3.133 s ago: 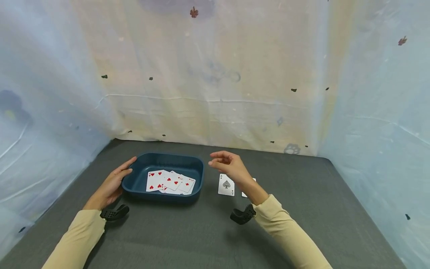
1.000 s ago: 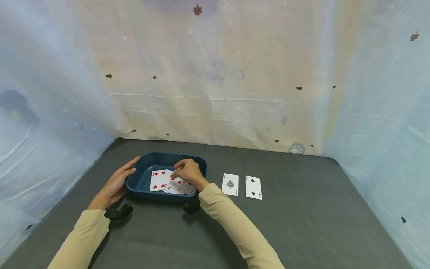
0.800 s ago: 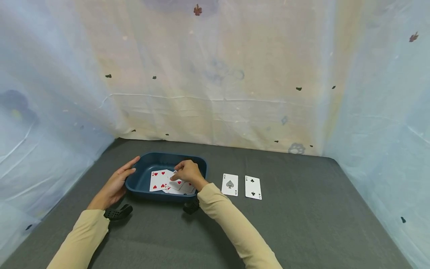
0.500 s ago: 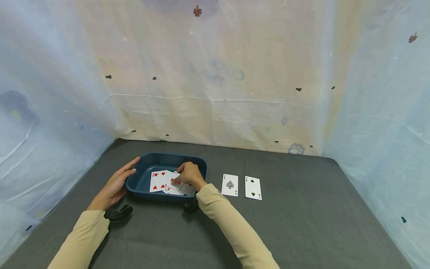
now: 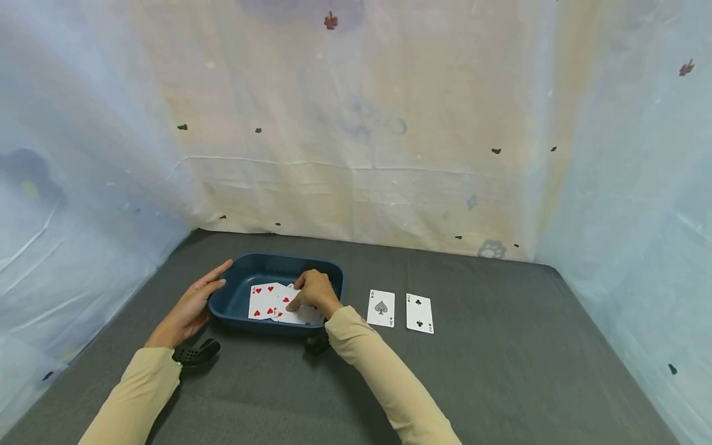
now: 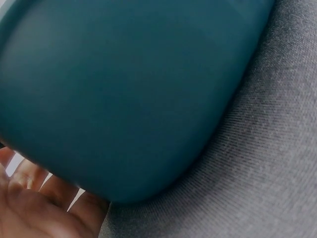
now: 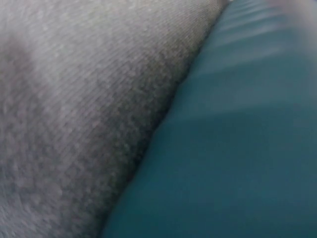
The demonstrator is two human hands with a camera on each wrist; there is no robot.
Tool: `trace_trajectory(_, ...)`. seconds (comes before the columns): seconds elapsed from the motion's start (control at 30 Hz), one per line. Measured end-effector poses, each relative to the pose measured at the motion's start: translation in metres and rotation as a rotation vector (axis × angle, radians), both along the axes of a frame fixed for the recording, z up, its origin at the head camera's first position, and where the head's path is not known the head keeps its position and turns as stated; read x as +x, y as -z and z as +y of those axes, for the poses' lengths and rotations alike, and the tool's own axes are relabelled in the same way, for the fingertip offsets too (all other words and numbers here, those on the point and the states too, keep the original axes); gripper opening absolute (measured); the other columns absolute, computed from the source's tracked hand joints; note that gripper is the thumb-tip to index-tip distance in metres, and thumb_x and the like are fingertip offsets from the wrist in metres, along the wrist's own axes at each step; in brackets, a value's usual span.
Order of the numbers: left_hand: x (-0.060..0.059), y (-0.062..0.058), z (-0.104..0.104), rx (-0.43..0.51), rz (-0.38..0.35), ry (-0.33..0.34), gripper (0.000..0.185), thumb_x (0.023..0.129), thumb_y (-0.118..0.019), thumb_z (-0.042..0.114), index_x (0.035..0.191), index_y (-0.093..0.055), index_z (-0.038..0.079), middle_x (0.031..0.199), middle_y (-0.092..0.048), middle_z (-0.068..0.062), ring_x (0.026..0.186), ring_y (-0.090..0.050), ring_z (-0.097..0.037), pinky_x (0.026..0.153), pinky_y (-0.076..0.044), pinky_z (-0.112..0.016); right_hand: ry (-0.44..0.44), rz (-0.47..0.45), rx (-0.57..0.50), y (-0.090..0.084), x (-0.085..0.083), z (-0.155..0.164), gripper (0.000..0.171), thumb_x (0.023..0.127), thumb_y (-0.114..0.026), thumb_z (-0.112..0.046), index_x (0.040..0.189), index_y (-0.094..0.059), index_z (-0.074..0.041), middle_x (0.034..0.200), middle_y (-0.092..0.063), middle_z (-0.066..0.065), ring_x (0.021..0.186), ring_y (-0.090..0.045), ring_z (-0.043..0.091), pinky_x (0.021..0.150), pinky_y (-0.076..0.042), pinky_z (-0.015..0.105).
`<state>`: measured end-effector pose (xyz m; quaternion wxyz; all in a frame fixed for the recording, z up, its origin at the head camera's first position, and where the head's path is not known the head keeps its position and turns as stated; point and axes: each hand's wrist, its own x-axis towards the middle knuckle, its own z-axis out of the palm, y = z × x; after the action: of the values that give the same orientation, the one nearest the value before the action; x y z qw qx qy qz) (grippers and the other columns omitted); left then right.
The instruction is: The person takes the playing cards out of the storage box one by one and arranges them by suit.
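Note:
A dark blue plastic tray [image 5: 239, 319] stands on the grey cloth, left of centre. Against its left end lies my left hand [image 5: 189, 306], fingers extended along the outer wall; the left wrist view shows those fingers [image 6: 59, 191] touching the tray. Overlapping playing cards, among them the four of hearts [image 5: 262, 303], lie face up inside. My right hand [image 5: 316, 292] reaches over the tray's right side with bent fingers, its thumb and index tips down at the red-suit cards. I cannot tell whether a card is pinched. Only tray wall [image 7: 228, 148] and cloth fill the right wrist view.
To the tray's right, an ace of spades [image 5: 381, 308] and a two of clubs [image 5: 419, 313] lie face up side by side on the cloth-covered table [image 5: 500, 358]. A pale patterned sheet [image 5: 356, 123] hangs behind and along both sides.
My right hand has come from beside the tray into it, over the cards, then shifted slightly right with its fingertips on them. My left hand has stayed at the tray's left end.

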<state>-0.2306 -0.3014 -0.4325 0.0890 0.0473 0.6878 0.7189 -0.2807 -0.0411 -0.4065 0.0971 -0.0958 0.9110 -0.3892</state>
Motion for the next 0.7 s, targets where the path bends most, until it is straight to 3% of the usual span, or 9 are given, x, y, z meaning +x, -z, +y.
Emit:
trace_trajectory(0.27, 0.0004, 0.0001, -0.0002, 0.025, -0.01, -0.007, 0.056, 0.107, -0.038, 0.03, 0.157, -0.012, 0.026, 0.16, 0.017, -0.004, 0.142, -0.001, -0.039, 0.082, -0.048, -0.024, 0.031, 0.011, 0.008, 0.0022, -0.0014, -0.0024, 0.035, 0.063, -0.093, -0.012, 0.089, -0.07, -0.009, 0.084, -0.062, 0.001, 0.068, -0.054, 0.015, 0.052, -0.046, 0.028)
trace_trajectory(0.57, 0.0004, 0.0, -0.0015, 0.017, -0.003, 0.007, 0.056, 0.107, -0.038, 0.031, 0.157, -0.013, 0.026, 0.16, 0.017, -0.005, 0.142, 0.003, -0.038, 0.084, -0.047, -0.024, 0.022, 0.034, -0.043, 0.0, -0.0002, -0.001, 0.013, 0.077, -0.082, -0.01, 0.085, -0.072, -0.007, 0.079, -0.063, -0.001, 0.066, -0.056, 0.013, 0.053, -0.046, 0.026)
trace_trajectory(0.7, 0.0009, -0.0011, -0.0008, 0.039, -0.013, 0.005, 0.057, 0.107, -0.039, 0.03, 0.157, -0.013, 0.026, 0.16, 0.017, -0.005, 0.142, -0.002, -0.036, 0.084, -0.047, -0.024, 0.013, 0.023, -0.092, -0.0012, 0.0002, -0.0003, 0.005, 0.083, -0.076, -0.01, 0.086, -0.073, -0.006, 0.077, -0.063, -0.001, 0.065, -0.056, 0.012, 0.053, -0.046, 0.025)
